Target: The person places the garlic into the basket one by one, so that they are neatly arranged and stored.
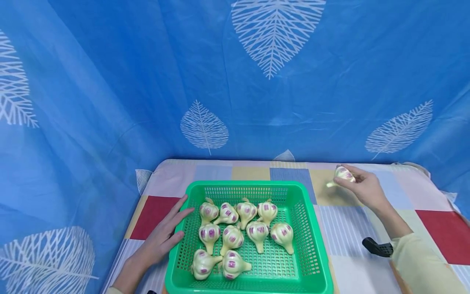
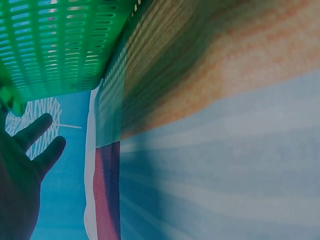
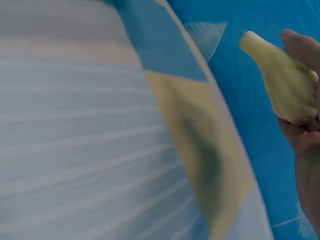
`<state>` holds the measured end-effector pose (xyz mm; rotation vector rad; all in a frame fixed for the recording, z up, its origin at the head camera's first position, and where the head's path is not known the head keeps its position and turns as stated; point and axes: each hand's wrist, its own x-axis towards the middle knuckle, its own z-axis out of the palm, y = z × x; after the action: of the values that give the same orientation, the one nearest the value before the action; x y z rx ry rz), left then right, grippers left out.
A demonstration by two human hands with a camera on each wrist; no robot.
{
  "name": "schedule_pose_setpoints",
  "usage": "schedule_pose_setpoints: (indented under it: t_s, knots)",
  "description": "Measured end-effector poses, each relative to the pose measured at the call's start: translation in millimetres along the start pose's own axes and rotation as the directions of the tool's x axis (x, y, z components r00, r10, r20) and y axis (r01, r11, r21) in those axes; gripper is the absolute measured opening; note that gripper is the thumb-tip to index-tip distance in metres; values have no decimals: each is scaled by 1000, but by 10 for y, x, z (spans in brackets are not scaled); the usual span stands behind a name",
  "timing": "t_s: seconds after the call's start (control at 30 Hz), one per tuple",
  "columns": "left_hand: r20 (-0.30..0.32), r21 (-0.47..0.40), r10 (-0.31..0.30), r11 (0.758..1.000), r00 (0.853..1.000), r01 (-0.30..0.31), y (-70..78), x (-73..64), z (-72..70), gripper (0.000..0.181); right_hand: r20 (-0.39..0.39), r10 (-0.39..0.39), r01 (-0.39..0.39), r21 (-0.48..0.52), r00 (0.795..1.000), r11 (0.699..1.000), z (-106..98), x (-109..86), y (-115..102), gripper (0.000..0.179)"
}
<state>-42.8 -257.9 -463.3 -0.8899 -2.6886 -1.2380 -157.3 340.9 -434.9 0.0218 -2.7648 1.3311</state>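
Observation:
A green plastic basket (image 1: 308, 228) holds several garlic bulbs (image 1: 232, 237), white with purple streaks, grouped toward its left side. Against the basket's left rim rests my left hand (image 1: 159, 237), fingers spread and fairly straight; two fingers of it show beside the basket wall (image 2: 60, 55) in the left wrist view. Off to the right, my right hand (image 1: 367, 188) pinches one garlic bulb (image 1: 344, 174) between thumb and fingers, above the cloth. The bulb's pale stem (image 3: 255, 42) points away from the palm in the right wrist view.
A patchwork tablecloth (image 1: 349, 232) covers the table. Behind and to the left hangs a blue curtain (image 1: 249, 106) with white leaf prints. A black strap piece (image 1: 378, 247) sits at the right wrist.

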Motion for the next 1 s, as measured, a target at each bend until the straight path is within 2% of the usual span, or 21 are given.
schedule_pose_setpoints:
  t_s: [0.2, 0.37, 0.43, 0.53, 0.63, 0.7, 0.83, 1.0]
  knots:
    - [8, 6, 2, 1000, 1000, -3, -28, -12, -50, 61, 81, -123, 117, 76, 989, 990, -65, -116, -357, 60]
    - [12, 18, 6, 1000, 1000, -7, -37, -38, -89, 61, 190, -219, 194, 139, 957, 971, 11, -248, -717, 56]
    - [14, 26, 11, 1000, 1000, -12, -44, -51, -101, 61, 224, -275, 241, 167, 935, 956, 64, -294, -844, 56]
    - [19, 34, 14, 999, 1000, -15, -55, -64, -119, 61, 271, -365, 317, 205, 891, 926, 155, -355, -1003, 55]
    - [26, 30, 17, 999, 1000, -18, -68, -75, -134, 62, 322, -425, 353, 260, 846, 899, 245, -415, -1146, 54]
    - [29, 27, 23, 999, 999, -24, -74, -76, -145, 62, 355, -441, 353, 286, 825, 891, 299, -462, -1241, 54]
    - [33, 23, 33, 999, 999, -34, -89, -83, -163, 62, 423, -441, 345, 286, 792, 894, 409, -552, -1405, 53]
    - [36, 24, 36, 999, 999, -37, -91, -89, -176, 61, 506, -479, 378, 294, 717, 878, 573, -636, -1553, 54]
